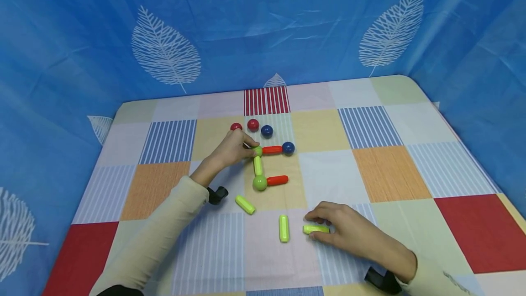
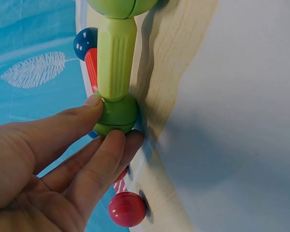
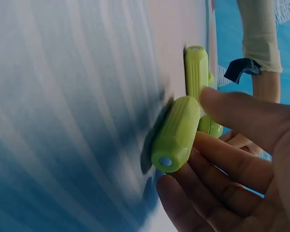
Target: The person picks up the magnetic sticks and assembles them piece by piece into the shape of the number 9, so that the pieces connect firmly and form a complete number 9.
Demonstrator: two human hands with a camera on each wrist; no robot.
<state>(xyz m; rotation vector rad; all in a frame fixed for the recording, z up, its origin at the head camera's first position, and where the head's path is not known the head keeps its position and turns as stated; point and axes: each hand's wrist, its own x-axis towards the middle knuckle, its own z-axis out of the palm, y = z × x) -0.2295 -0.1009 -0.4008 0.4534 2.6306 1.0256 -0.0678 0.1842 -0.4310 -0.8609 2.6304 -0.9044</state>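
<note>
My left hand [image 1: 235,149] pinches a green ball [image 2: 117,113] between thumb and fingers. From this ball a yellow-green stick [image 1: 258,166] runs to a second green ball [image 1: 260,182], nearer me. A red stick [image 1: 272,150] joins the held ball to a dark blue ball [image 1: 288,148], and another red stick [image 1: 277,180] points right from the nearer green ball. My right hand [image 1: 345,229] is low over a loose yellow-green stick [image 3: 176,135], thumb on one side and fingers on the other, slightly spread. That stick lies on the patchwork cloth, a bluish disc at its end.
Two more yellow-green sticks lie loose, one left [image 1: 245,204] and one in the middle [image 1: 284,228]. Beyond my left hand sit a red ball [image 1: 253,125], another red ball [image 2: 127,209] and a blue ball [image 1: 267,131]. A blue curtain [image 1: 263,26] hangs behind the table.
</note>
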